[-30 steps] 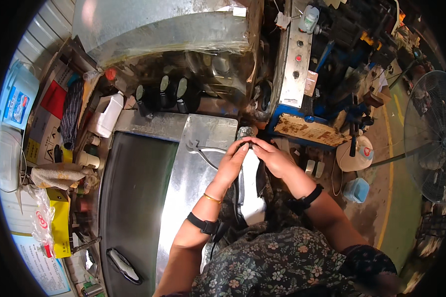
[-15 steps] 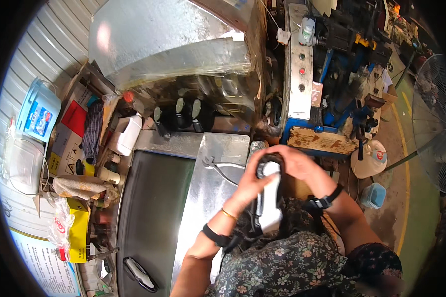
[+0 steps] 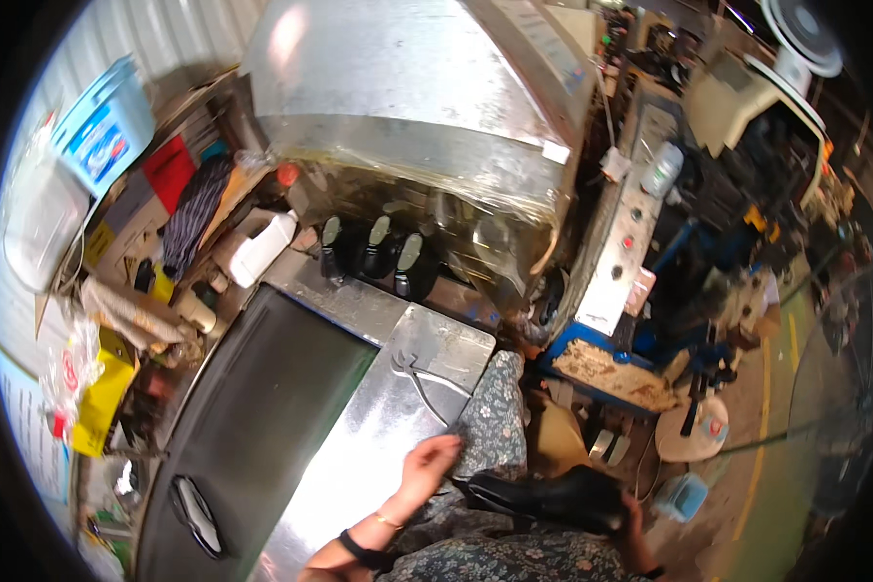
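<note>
Held at one end by the right hand [image 3: 636, 532], the black shoe [image 3: 553, 495] could be dropped if tipped, since nothing appears grasped by the left hand [image 3: 429, 468].

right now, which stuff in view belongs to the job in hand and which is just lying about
Likely part of the job:
black shoe, at the right hand
pincers on the metal plate
pale-soled shoe on the dark belt
three black shoe forms beyond the belt

Probably just lying about:
light-blue bucket
yellow box
white jug
small blue tub
</note>
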### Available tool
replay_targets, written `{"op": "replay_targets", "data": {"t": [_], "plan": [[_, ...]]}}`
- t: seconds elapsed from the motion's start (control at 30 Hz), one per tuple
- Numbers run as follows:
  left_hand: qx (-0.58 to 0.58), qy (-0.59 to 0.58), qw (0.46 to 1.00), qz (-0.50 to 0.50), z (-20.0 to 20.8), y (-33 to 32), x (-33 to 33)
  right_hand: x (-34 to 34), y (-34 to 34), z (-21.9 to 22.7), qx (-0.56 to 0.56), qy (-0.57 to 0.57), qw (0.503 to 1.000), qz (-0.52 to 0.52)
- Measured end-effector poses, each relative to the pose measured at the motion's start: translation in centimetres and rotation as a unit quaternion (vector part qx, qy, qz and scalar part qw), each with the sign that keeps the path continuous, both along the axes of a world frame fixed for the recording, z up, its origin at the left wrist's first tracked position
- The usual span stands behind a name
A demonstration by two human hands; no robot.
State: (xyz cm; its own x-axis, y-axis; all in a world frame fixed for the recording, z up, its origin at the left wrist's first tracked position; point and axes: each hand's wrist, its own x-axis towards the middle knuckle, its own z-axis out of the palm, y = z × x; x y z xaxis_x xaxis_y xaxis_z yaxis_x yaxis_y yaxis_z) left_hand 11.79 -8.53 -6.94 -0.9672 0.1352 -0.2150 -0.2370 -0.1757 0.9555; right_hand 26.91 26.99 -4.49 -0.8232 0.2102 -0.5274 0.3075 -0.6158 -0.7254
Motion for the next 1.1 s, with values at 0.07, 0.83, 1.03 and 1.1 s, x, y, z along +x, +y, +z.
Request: {"op": "replay_targets", "data": {"t": [0.07,0.83,1.03,1.1], "plan": [[0.003,-0.066,0.990,0.123,-1.9,-3.7,1.4,-2.6,-0.8,-0.7,-0.027,0.010,1.000,0.003],[-0.757,-0.140,0.486,0.413,-1.6,-37.6,27.0,-37.4,-15.2,-9.9,0.463,0.284,0.770,0.335],[-0.475,-0.394,0.652,0.440,-5.4,-50.4,24.6,-19.6,-2.2,-7.9,0.404,0.015,0.894,0.195],[-0.467,-0.427,0.703,0.325,-6.4,-50.8,21.9,-15.8,0.5,-7.9,0.401,-0.020,0.904,0.150]]}}
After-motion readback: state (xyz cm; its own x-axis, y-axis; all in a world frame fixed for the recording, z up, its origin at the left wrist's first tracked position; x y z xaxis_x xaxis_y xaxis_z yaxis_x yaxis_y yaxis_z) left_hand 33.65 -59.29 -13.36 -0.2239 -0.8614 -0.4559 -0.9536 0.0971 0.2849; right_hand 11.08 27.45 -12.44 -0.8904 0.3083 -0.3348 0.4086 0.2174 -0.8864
